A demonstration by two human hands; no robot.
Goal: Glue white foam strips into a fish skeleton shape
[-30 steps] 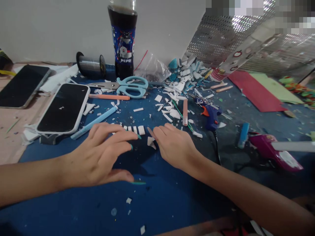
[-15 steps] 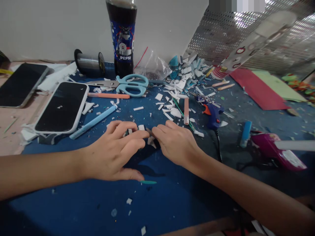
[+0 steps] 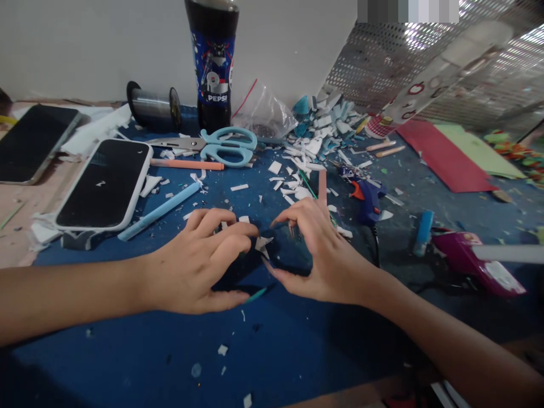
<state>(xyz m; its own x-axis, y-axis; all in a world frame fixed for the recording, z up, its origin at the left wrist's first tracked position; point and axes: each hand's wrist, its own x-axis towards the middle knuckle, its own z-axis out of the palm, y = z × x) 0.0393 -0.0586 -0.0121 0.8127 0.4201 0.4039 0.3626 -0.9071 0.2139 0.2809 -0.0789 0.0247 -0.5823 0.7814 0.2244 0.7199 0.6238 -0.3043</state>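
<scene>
My left hand (image 3: 208, 260) rests on the blue tabletop, its fingers loosely bent and its thumb spread away from them. A slim teal pointed sliver (image 3: 257, 294) extends from the thumb tip; whether it is a nail or a loose piece I cannot tell. Between my hands lies a small whitish star-shaped piece (image 3: 263, 245), close to or touching my left fingertips. Around its right side my right hand (image 3: 317, 252) is open, thumb and index finger apart. The right thumb tip is very near the star's lower point. White scraps (image 3: 244, 219) lie just beyond the left fingers.
Behind are blue-handled scissors (image 3: 229, 147), a Pepsi bottle (image 3: 215, 73), a spool (image 3: 155, 107) and heaped scraps (image 3: 327, 122). Two phones (image 3: 104, 184) and a light-blue stick (image 3: 161, 211) sit left. At right are a blue glue gun (image 3: 369, 201) and a magenta tool (image 3: 471, 258).
My right hand has opened from a closed pinch beside the left fingers, moving slightly right and exposing the star-shaped piece. The teal sliver has tilted upward. My left hand has barely moved.
</scene>
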